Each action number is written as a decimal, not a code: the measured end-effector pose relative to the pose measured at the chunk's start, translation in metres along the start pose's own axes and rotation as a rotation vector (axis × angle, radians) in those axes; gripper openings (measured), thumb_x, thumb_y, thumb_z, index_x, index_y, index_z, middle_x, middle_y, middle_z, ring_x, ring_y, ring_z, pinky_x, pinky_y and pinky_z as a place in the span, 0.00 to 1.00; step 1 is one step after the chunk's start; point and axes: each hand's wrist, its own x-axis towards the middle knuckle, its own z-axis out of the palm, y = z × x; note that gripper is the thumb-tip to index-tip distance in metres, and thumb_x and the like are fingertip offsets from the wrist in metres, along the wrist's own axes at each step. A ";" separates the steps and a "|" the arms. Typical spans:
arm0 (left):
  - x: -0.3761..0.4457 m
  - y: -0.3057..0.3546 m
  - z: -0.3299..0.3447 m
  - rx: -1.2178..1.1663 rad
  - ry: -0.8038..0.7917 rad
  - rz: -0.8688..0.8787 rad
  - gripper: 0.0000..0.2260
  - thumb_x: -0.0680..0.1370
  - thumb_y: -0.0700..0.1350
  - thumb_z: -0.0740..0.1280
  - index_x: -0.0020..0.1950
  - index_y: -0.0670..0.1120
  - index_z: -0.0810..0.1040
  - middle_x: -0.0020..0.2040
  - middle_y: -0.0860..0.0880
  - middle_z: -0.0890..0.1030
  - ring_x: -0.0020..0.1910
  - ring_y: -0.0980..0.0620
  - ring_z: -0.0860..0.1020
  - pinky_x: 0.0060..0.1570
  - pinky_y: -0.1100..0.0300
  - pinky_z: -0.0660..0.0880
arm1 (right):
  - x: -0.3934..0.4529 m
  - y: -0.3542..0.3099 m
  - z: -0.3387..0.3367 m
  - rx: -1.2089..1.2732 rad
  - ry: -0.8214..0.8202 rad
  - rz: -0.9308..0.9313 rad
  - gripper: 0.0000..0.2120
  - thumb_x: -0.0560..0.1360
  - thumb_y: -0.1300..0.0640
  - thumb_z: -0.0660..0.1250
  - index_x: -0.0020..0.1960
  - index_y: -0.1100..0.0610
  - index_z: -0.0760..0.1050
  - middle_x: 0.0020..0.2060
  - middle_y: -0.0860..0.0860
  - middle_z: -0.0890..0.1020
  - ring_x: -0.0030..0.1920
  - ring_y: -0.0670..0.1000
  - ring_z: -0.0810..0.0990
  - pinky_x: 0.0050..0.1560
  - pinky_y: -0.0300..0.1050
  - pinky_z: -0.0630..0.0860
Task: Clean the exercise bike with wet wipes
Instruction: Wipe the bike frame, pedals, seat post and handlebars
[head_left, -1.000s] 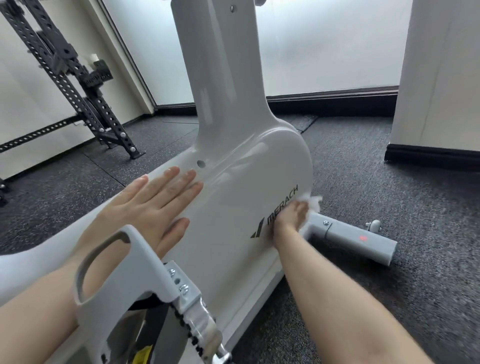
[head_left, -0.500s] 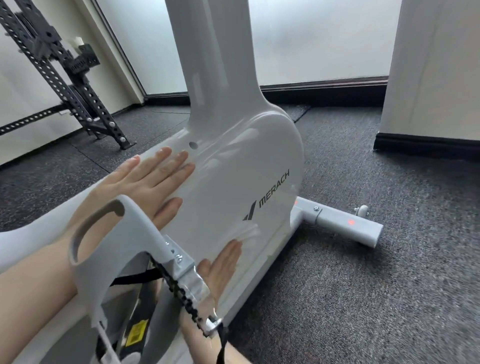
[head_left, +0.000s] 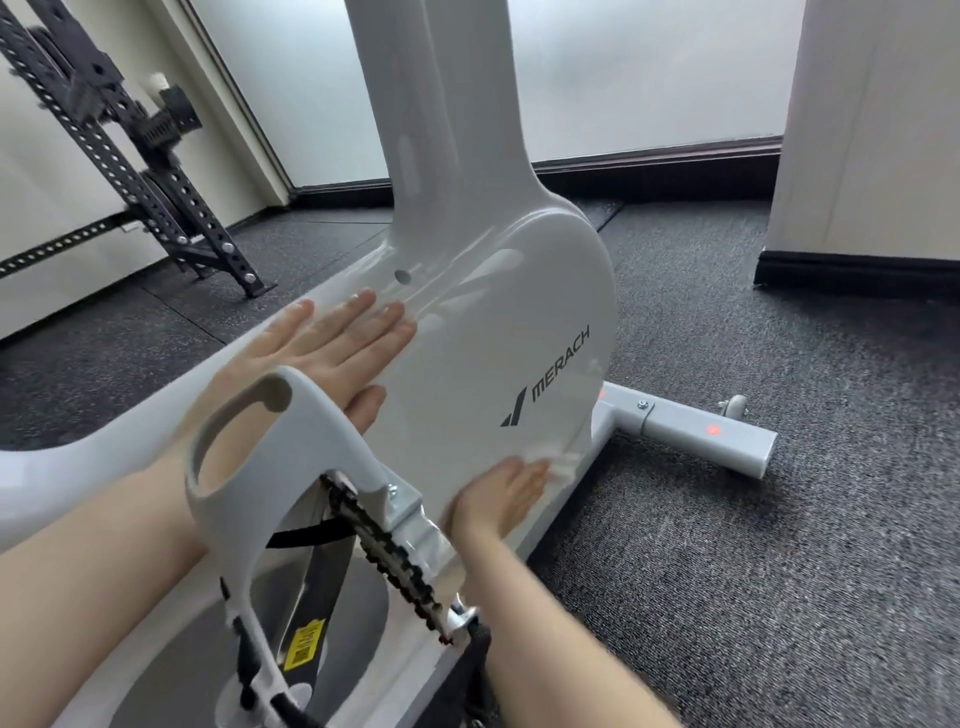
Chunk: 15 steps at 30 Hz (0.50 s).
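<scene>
The white exercise bike (head_left: 483, 322) fills the middle of the view, its flywheel cover marked MERACH. My left hand (head_left: 317, 353) lies flat and open on the cover's upper left side, fingers spread. My right hand (head_left: 493, 499) presses flat against the lower part of the cover, below the logo, with a white wet wipe (head_left: 558, 462) under its fingertips; the wipe is blurred and mostly hidden. A white pedal cage (head_left: 280, 467) with a toothed metal edge stands in front of my left forearm.
The bike's grey front stabiliser bar (head_left: 696, 431) lies on the dark carpet floor to the right, with a small wheel behind it. A black perforated steel rack (head_left: 156, 182) stands at the back left. A white column with black base (head_left: 857, 156) rises at the right.
My right hand with the wipe swept from the cover's front edge back toward the pedal, then forward again along the lower cover. My left hand stayed flat in place.
</scene>
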 end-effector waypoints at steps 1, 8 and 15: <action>0.001 0.000 0.000 0.004 0.011 0.002 0.24 0.77 0.49 0.55 0.73 0.48 0.68 0.72 0.49 0.69 0.71 0.49 0.66 0.67 0.45 0.64 | 0.016 -0.014 -0.001 -0.014 -0.021 -0.011 0.24 0.84 0.55 0.45 0.77 0.56 0.40 0.76 0.48 0.42 0.77 0.51 0.43 0.73 0.41 0.39; 0.001 0.001 0.000 -0.015 0.036 -0.005 0.24 0.76 0.49 0.55 0.72 0.47 0.70 0.70 0.48 0.71 0.70 0.48 0.69 0.65 0.44 0.65 | -0.027 -0.052 -0.023 -0.040 -0.240 -0.952 0.28 0.81 0.54 0.49 0.78 0.58 0.44 0.77 0.50 0.45 0.77 0.48 0.41 0.75 0.42 0.38; 0.001 0.000 0.000 0.000 -0.011 0.001 0.24 0.76 0.50 0.54 0.73 0.48 0.68 0.71 0.49 0.70 0.71 0.49 0.67 0.68 0.47 0.61 | 0.095 -0.052 -0.026 0.322 0.000 0.283 0.25 0.83 0.51 0.48 0.76 0.62 0.54 0.75 0.58 0.58 0.74 0.57 0.58 0.74 0.49 0.53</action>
